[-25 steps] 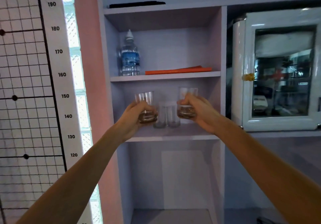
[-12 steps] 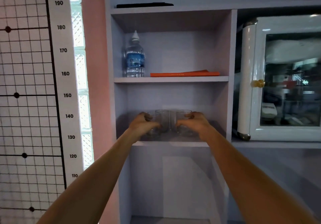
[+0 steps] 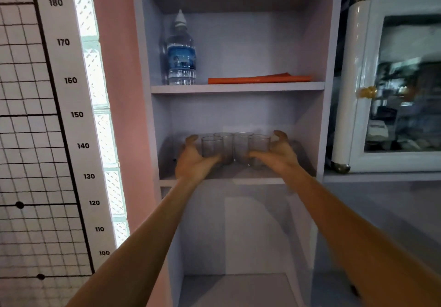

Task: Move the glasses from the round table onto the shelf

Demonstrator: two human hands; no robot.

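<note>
One view only — the head camera faced the shelf [image 3: 238, 89] square on from close by, tilted slightly down, its compartments filling mid-frame.

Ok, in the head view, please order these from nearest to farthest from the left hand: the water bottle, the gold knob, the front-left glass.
1. Front-left glass, just beside the left hand, on the same shelf.
2. Water bottle, one level up, at the left.
3. Gold knob, on the white cabinet door, far right.

L glass [image 3: 212, 147] & R glass [image 3: 259, 145], held up a sec ago, now stand on the mid shelf [image 3: 238, 173], L hand [image 3: 193, 162] & R hand [image 3: 279, 155] letting go, fingers spread.
</note>
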